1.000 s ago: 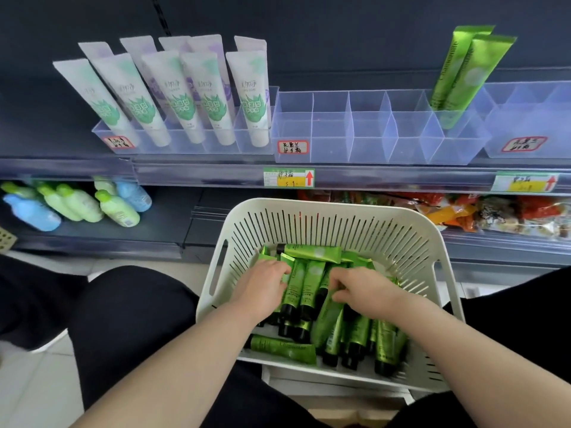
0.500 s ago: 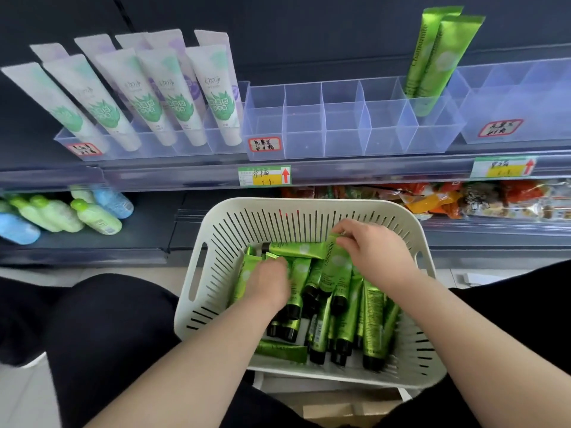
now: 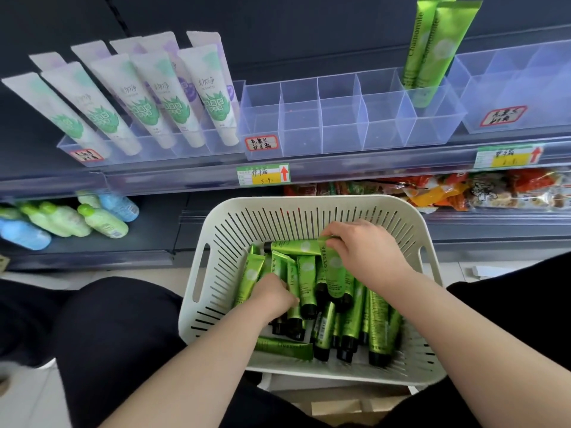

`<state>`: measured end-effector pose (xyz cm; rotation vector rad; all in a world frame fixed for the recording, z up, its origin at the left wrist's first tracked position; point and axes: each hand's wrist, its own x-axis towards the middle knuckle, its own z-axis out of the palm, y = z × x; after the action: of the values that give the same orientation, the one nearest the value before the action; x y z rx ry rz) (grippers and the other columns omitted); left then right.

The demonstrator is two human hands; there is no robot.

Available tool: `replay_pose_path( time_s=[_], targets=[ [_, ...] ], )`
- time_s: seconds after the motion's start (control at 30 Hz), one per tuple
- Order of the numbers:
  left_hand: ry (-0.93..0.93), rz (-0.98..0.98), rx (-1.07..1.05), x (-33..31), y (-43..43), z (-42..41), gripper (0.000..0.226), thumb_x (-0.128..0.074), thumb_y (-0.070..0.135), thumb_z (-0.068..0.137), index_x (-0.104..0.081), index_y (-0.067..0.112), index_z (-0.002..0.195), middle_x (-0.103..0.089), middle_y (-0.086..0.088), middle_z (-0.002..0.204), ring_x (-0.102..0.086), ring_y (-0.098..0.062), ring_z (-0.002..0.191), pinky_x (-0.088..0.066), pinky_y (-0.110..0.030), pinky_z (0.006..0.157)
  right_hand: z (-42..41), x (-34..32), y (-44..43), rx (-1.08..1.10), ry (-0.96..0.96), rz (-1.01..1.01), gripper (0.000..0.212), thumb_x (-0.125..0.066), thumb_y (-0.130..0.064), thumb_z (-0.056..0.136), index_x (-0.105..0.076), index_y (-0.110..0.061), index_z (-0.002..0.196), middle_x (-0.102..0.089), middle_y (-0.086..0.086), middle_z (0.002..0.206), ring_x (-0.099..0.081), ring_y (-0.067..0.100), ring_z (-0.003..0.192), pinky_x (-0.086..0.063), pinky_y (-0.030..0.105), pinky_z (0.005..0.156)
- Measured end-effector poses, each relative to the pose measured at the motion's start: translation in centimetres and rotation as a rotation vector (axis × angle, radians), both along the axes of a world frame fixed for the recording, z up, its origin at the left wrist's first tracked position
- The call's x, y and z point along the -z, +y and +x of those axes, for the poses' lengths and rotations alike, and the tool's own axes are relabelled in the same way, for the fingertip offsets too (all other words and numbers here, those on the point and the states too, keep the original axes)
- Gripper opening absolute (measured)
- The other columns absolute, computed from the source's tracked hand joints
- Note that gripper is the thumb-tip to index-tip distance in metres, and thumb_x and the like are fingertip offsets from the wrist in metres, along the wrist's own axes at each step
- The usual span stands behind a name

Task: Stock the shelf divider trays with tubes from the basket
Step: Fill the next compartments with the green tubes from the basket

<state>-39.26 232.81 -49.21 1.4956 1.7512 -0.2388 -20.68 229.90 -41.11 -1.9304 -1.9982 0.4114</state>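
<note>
Tubes [image 3: 306, 273] of glossy green plastic, black-capped, heaped in slotted white plastic basket [image 3: 309, 200] below the shelf. Right hand [image 3: 367, 251] pinching one tube [image 3: 335, 273] by its flat crimped end; left hand [image 3: 273, 293], fingers curled down into the heap, grasp not discernible. Risk of slipping from so slight a pinch, or dragging neighbours out. Readable: "Chamomile" along the tubes; handwritten red-bordered label [image 3: 262, 143] on clear plastic divider tray [image 3: 340, 125] illegible.

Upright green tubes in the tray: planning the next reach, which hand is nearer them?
Right. The right hand sits below the upright tubes at the far side of the basket; the left hand is lower, further left.
</note>
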Motion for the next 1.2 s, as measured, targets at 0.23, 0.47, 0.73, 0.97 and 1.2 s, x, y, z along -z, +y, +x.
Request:
replay_pose_path(
  time_s=[0.23,0.47,0.73,0.97,1.2],
  targets=[
    [-0.083,0.082,-0.015,0.7,0.2,0.4,0.05,-0.073,0.037,0.083,-0.05,0.013,0.121,-0.059,-0.005,0.118,-0.057,-0.017,0.094,-0.046,-0.029,0.073,0.1,-0.2,-0.3,0.016,-0.004,-0.012,0.02,-0.049,-0.029,0.097,-0.064,-0.03,0.109,-0.069,-0.01,0.099,-0.059,0.017,0.096,-0.047,0.037,0.084],
    [-0.094,0.085,-0.01,0.9,0.0,-0.2,0.052,-0.066,0.027,0.08,-0.055,0.016,0.13,-0.061,0.001,0.104,-0.055,-0.006,0.075,-0.041,-0.022,0.059,0.0,-0.2,-0.3,0.009,-0.004,-0.014,0.019,-0.05,-0.029,0.096,-0.064,-0.03,0.109,-0.069,-0.01,0.099,-0.057,0.018,0.095,-0.047,0.037,0.083],
    [-0.254,0.384,-0.051,-2.4,1.1,-0.3,0.016,-0.063,0.041,0.086,-0.059,0.027,0.095,-0.061,0.012,0.088,-0.057,-0.006,0.075,-0.042,-0.025,0.06,-0.4,-0.6,0.2,-0.014,-0.026,0.0,0.019,-0.05,-0.03,0.096,-0.064,-0.031,0.108,-0.068,-0.01,0.099,-0.059,0.017,0.097,-0.046,0.035,0.084],
    [-0.483,0.564,-0.031,-7.0,1.6,-0.7,0.011,-0.063,0.037,0.088,-0.053,0.033,0.087,-0.06,0.013,0.075,-0.057,-0.001,0.067,-0.048,-0.021,0.059,-1.3,-3.1,1.5,-0.013,-0.055,0.106,0.021,-0.051,-0.03,0.095,-0.065,-0.03,0.111,-0.069,-0.007,0.104,-0.059,0.021,0.101,-0.043,0.035,0.082],
    [-0.626,0.693,-0.098,-13.4,3.1,0.3,0.013,-0.064,0.026,0.086,-0.055,0.033,0.092,-0.066,0.007,0.083,-0.064,-0.017,0.079,-0.051,-0.037,0.073,-1.6,-7.9,2.2,0.025,-0.092,0.243,0.02,-0.05,-0.031,0.096,-0.064,-0.029,0.11,-0.07,-0.007,0.103,-0.057,0.023,0.101,-0.041,0.038,0.083]
  ],
)
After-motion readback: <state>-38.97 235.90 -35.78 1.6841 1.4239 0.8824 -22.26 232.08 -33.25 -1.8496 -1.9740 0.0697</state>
